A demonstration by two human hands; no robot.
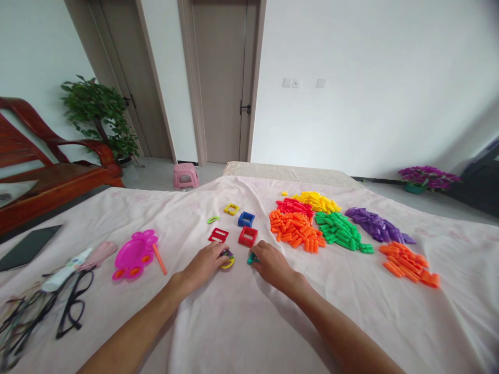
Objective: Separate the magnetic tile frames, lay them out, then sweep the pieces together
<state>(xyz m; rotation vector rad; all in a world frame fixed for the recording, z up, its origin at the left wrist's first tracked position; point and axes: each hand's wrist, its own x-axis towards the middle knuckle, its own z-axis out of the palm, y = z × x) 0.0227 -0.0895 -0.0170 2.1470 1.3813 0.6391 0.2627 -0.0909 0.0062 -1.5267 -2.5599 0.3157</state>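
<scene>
My left hand (206, 259) has its fingers closed on a small pile of curved plastic pieces (228, 264), yellow and purple, lying on the cloth. My right hand (272, 264) pinches a teal plastic piece (252, 257), mostly covered by the fingers. Just beyond the hands lie a red frame with a crossbar (219, 235) and a red square frame (248, 236), which looks stacked. Farther off are a blue square frame (246, 218), a yellow square frame (231, 209) and a light green curved piece (213, 219).
Sorted heaps lie to the right: orange (296, 228), red (294, 206), yellow (317, 201), green (343, 231), purple (376, 223), and larger orange pieces (409, 264). On the left are a pink paw-shaped tray (134, 254), an orange stick (159, 258), a white tube (66, 270) and glasses (74, 304).
</scene>
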